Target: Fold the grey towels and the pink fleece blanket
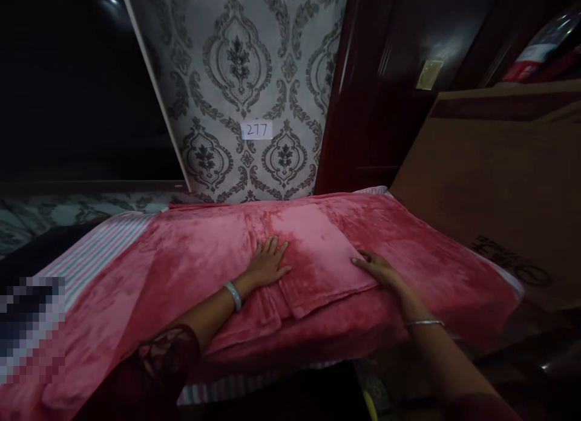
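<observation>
A pink plush blanket lies spread over a raised surface, with a folded section doubled over near its middle. My left hand rests flat on the plush with its fingers spread, at the left side of that folded section, where the cloth bunches into narrow creases. At the section's right edge is my right hand, its thumb on top and its other fingers partly hidden by the edge as it grips the fabric. A striped cloth shows from under the blanket on the left.
A large cardboard box stands close on the right, with a bottle above it. Behind are patterned wallpaper with a "277" label, a dark screen and a dark red door.
</observation>
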Demonstrator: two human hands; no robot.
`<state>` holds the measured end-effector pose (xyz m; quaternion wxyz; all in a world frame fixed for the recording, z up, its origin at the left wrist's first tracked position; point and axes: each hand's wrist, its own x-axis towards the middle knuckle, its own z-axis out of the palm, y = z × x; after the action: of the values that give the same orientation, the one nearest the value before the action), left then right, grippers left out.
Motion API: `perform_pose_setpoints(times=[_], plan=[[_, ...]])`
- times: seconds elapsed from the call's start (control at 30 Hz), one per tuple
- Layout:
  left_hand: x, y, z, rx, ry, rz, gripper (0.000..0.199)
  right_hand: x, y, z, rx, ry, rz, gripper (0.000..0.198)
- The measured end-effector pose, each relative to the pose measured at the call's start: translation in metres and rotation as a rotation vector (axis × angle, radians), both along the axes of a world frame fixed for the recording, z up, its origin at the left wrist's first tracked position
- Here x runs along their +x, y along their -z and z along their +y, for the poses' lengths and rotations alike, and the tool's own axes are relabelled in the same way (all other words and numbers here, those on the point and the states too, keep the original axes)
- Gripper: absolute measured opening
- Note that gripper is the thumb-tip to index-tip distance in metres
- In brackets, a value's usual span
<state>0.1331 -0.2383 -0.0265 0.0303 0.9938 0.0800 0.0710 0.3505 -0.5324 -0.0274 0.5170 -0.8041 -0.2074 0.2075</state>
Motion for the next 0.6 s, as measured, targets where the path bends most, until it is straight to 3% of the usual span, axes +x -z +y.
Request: perform_pose_setpoints(times=[0.17, 0.3, 0.37, 0.43, 0.5, 0.6], plan=[[-0.005, -0.014, -0.003, -0.08, 0.0, -0.016, 0.072, -0.034, -0.023, 0.0, 0.236, -0.102, 0.389, 0.033], [-0.028, -0.023, -0.022, -0.184, 0.27, -0.106, 0.046, -0.053, -0.03, 0.001, 0.314, -0.107, 0.343, 0.027], [-0.044, -0.022, -0.035, -0.239, 0.392, -0.078, 0.046, -0.052, -0.038, 0.007, 0.297, -0.086, 0.309, 0.022], [-0.057, -0.02, -0.044, -0.311, 0.411, -0.037, 0.057, -0.05, -0.056, 0.019, 0.277, -0.073, 0.29, 0.016], [-0.066, -0.018, -0.047, -0.454, 0.398, -0.036, 0.061, -0.053, -0.082, 0.037, 0.317, -0.093, 0.24, 0.015], [-0.075, -0.021, -0.038, -0.846, 0.318, -0.125, 0.051, -0.079, -0.129, 0.075, 0.436, -0.188, 0.11, 0.019]])
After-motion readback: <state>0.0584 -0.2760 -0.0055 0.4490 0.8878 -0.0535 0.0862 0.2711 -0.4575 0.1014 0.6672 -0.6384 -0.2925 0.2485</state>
